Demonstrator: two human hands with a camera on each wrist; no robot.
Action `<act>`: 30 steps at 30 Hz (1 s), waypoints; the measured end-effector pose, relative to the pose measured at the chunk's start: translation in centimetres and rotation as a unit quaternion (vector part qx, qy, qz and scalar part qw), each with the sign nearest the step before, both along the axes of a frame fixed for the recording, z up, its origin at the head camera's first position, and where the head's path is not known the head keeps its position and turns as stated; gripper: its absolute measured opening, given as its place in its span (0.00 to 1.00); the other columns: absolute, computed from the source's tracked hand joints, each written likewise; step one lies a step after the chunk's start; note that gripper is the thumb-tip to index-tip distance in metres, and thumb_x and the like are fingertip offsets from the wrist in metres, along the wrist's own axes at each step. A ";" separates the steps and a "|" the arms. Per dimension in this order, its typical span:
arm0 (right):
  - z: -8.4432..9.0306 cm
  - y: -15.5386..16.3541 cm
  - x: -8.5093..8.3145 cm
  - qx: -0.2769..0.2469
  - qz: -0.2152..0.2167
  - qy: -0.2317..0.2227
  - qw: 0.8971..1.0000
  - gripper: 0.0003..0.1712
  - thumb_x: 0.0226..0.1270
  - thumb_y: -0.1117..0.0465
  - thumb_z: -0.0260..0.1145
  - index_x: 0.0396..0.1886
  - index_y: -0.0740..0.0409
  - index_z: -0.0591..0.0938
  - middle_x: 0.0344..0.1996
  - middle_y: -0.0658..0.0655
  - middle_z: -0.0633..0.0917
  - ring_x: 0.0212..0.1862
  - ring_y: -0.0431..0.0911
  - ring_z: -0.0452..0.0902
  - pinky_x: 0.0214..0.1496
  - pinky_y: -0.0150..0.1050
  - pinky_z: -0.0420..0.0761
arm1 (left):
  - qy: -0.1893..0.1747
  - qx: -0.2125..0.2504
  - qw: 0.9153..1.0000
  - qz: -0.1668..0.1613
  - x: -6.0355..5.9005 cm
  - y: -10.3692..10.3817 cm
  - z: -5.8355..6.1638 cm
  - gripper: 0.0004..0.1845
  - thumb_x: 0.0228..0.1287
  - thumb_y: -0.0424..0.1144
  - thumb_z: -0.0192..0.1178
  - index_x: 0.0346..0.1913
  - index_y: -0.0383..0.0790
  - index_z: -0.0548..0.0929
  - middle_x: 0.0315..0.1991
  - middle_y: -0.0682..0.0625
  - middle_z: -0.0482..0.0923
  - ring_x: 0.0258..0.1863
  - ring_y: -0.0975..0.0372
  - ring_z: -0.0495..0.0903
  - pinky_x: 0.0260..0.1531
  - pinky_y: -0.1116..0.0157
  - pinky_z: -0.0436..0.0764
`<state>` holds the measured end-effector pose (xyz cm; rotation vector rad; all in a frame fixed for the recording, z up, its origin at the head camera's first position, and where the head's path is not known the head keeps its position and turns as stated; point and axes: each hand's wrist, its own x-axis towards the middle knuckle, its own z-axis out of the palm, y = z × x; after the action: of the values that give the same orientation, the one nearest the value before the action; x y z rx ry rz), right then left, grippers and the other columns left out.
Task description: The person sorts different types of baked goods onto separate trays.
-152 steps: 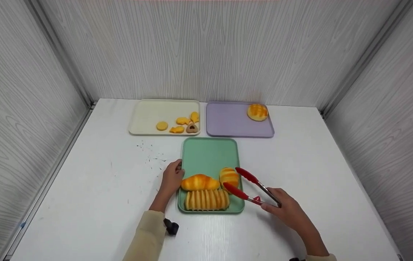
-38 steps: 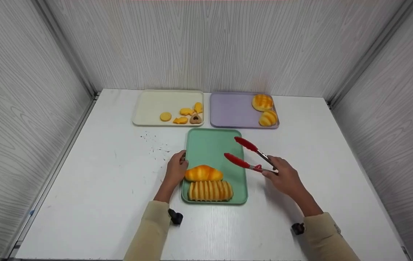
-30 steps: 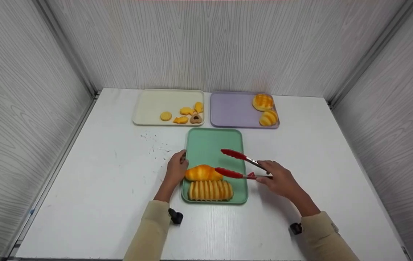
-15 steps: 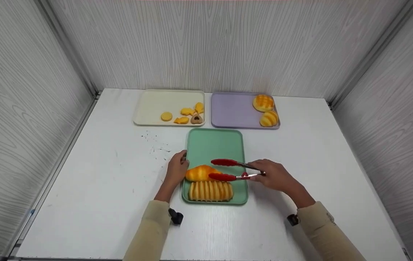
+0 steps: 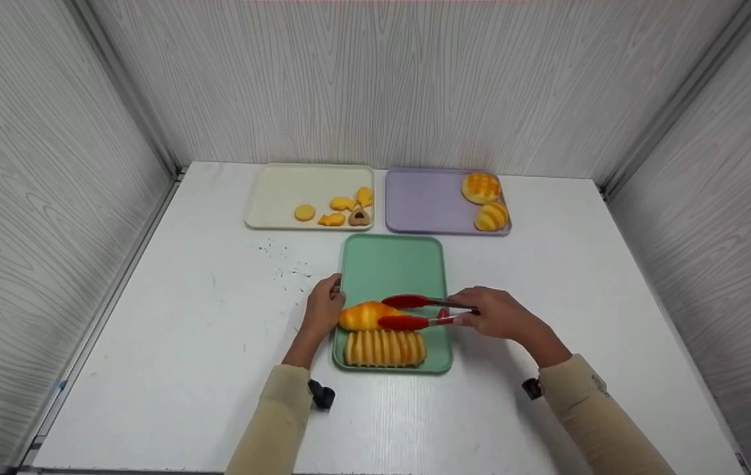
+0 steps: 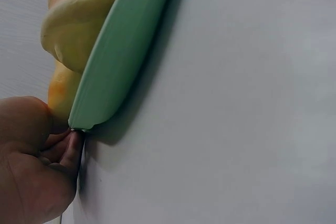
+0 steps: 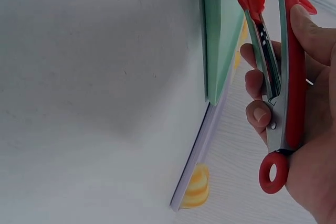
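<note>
- Red-tipped tongs (image 5: 415,312) gripped in the right hand (image 5: 497,315), fingers and thumb curled round the handles, tips a little apart and bracketing the right end of the croissant-shaped bread (image 5: 367,315).
- Croissant lying on the green tray (image 5: 392,264), long axis running left to right, just to the left of the right hand and straight along the line of the tongs.
- Left hand (image 5: 324,311) at the tray's left rim, touching the croissant's left end; seen from the left wrist, fingertips (image 6: 71,148) tucked under the tray edge (image 6: 123,51), thumb on top, pinching the rim.
- Both hands close, then, but only the right one carrying the tool, so effectively the nearer.
- Ridged loaf (image 5: 384,348) just in front of the croissant, parallel to it, nearly touching: little room on that near side for the lower tong tip.
- Far half of the green tray bare.
- Beyond it, purple tray (image 5: 422,204) with two round buns (image 5: 486,201) at its right end, and cream tray (image 5: 283,191) with small biscuits (image 5: 336,212).
- White tabletop (image 5: 184,343), a few dark specks left of the tray, pale wood-grain walls on three sides.
</note>
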<state>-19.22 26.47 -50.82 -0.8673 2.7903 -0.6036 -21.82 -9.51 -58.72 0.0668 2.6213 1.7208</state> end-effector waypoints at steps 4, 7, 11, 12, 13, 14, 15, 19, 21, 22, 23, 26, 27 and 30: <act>0.1 -0.2 0.3 0.003 0.001 0.025 1.000 0.23 0.69 0.50 0.68 0.61 0.53 0.84 0.53 0.55 0.86 0.54 0.52 0.81 0.56 0.54 0.81 | -0.006 0.000 1.000 -0.001 -0.1 0.0 0.1 0.24 0.75 0.30 0.51 0.71 0.33 0.71 0.64 0.37 0.74 0.62 0.49 0.75 0.63 0.49 0.74; 0.0 -0.1 0.6 -0.004 -0.008 0.039 0.999 0.23 0.69 0.52 0.69 0.60 0.53 0.84 0.52 0.54 0.87 0.54 0.51 0.82 0.55 0.53 0.82 | -0.015 0.004 1.000 0.002 -0.1 0.1 0.1 0.24 0.75 0.31 0.51 0.72 0.34 0.70 0.64 0.38 0.73 0.62 0.49 0.74 0.63 0.50 0.74; -0.3 0.6 0.8 -0.037 -0.043 0.024 0.998 0.21 0.69 0.53 0.69 0.60 0.51 0.84 0.51 0.51 0.87 0.50 0.48 0.82 0.51 0.50 0.81 | -0.019 -0.002 1.000 0.006 -0.1 0.1 0.0 0.24 0.76 0.31 0.51 0.72 0.34 0.69 0.64 0.38 0.73 0.62 0.50 0.75 0.63 0.51 0.74; -0.5 0.8 0.8 -0.047 -0.052 0.017 0.997 0.21 0.69 0.53 0.69 0.60 0.51 0.84 0.50 0.51 0.87 0.48 0.47 0.81 0.50 0.48 0.81 | -0.019 -0.004 1.000 0.006 -0.1 0.1 -0.1 0.24 0.76 0.31 0.51 0.72 0.35 0.70 0.64 0.39 0.73 0.62 0.50 0.75 0.63 0.51 0.74; -0.5 1.0 0.8 -0.057 -0.061 0.011 0.996 0.22 0.69 0.53 0.69 0.61 0.51 0.84 0.50 0.51 0.87 0.46 0.47 0.80 0.48 0.47 0.80 | -0.017 -0.006 1.000 0.006 -0.1 0.1 -0.1 0.24 0.75 0.31 0.51 0.72 0.35 0.70 0.64 0.39 0.74 0.62 0.51 0.75 0.63 0.51 0.74; -0.6 1.1 0.8 -0.069 -0.070 0.006 0.995 0.22 0.69 0.53 0.69 0.61 0.52 0.84 0.50 0.51 0.87 0.45 0.46 0.79 0.47 0.46 0.79 | -0.015 -0.007 1.000 0.007 -0.1 0.1 -0.1 0.24 0.75 0.31 0.51 0.72 0.35 0.70 0.64 0.39 0.74 0.61 0.51 0.75 0.63 0.51 0.74; -0.7 1.3 0.8 -0.079 -0.078 0.002 0.994 0.23 0.69 0.53 0.68 0.62 0.52 0.83 0.50 0.52 0.87 0.44 0.46 0.78 0.46 0.45 0.78 | -0.012 -0.007 1.000 0.006 -0.1 0.1 -0.2 0.24 0.75 0.30 0.51 0.72 0.35 0.70 0.64 0.39 0.74 0.61 0.50 0.75 0.63 0.51 0.74; -1.0 1.8 0.4 -0.119 -0.121 -0.007 0.985 0.23 0.70 0.52 0.68 0.62 0.52 0.83 0.51 0.54 0.87 0.43 0.47 0.77 0.44 0.43 0.76 | -0.010 0.003 1.000 0.005 0.1 0.1 -0.1 0.24 0.75 0.31 0.51 0.72 0.35 0.70 0.65 0.39 0.73 0.62 0.50 0.75 0.64 0.51 0.74; -1.3 2.1 0.2 -0.136 -0.148 -0.007 0.980 0.24 0.71 0.52 0.68 0.63 0.54 0.83 0.51 0.56 0.86 0.43 0.48 0.77 0.44 0.43 0.76 | -0.010 0.006 1.000 0.003 0.2 0.1 0.0 0.24 0.75 0.31 0.50 0.72 0.34 0.70 0.65 0.38 0.73 0.63 0.50 0.75 0.64 0.51 0.74; -1.4 2.2 0.0 -0.141 -0.160 -0.004 0.977 0.24 0.71 0.53 0.67 0.63 0.55 0.82 0.51 0.57 0.86 0.44 0.49 0.77 0.44 0.44 0.77 | -0.010 0.007 1.000 0.002 0.2 0.1 0.0 0.24 0.76 0.31 0.50 0.72 0.34 0.70 0.65 0.38 0.73 0.63 0.50 0.75 0.64 0.51 0.74; -1.5 2.3 -0.1 -0.147 -0.174 -0.001 0.974 0.24 0.71 0.53 0.67 0.64 0.57 0.82 0.52 0.59 0.86 0.44 0.50 0.77 0.45 0.44 0.77 | -0.011 0.006 1.000 0.001 0.2 0.1 0.0 0.24 0.76 0.31 0.50 0.72 0.34 0.70 0.65 0.38 0.73 0.63 0.49 0.75 0.64 0.51 0.74; -1.6 2.6 -0.6 -0.156 -0.218 0.011 0.963 0.25 0.72 0.53 0.66 0.64 0.60 0.81 0.53 0.62 0.85 0.45 0.52 0.77 0.46 0.46 0.77 | -0.010 0.003 1.000 0.000 0.2 0.1 0.0 0.24 0.76 0.30 0.49 0.72 0.35 0.70 0.65 0.39 0.73 0.63 0.50 0.75 0.63 0.51 0.74; -1.6 2.6 -0.8 -0.157 -0.235 0.015 0.959 0.25 0.72 0.53 0.66 0.64 0.61 0.80 0.53 0.63 0.85 0.45 0.53 0.77 0.46 0.46 0.77 | -0.011 0.002 1.000 0.000 0.2 0.1 0.0 0.24 0.76 0.31 0.49 0.72 0.36 0.70 0.65 0.39 0.73 0.63 0.50 0.75 0.63 0.51 0.74; -1.5 2.5 -1.6 -0.146 -0.287 0.033 0.946 0.24 0.74 0.51 0.64 0.62 0.61 0.81 0.49 0.63 0.86 0.41 0.53 0.77 0.43 0.45 0.75 | -0.013 0.001 1.000 0.002 0.1 0.1 0.0 0.24 0.76 0.31 0.50 0.72 0.36 0.70 0.64 0.39 0.74 0.63 0.50 0.75 0.63 0.51 0.74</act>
<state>-20.82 29.00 -52.35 -0.0817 3.0593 -1.1082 -21.72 -9.43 -58.74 0.0403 2.6029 1.7143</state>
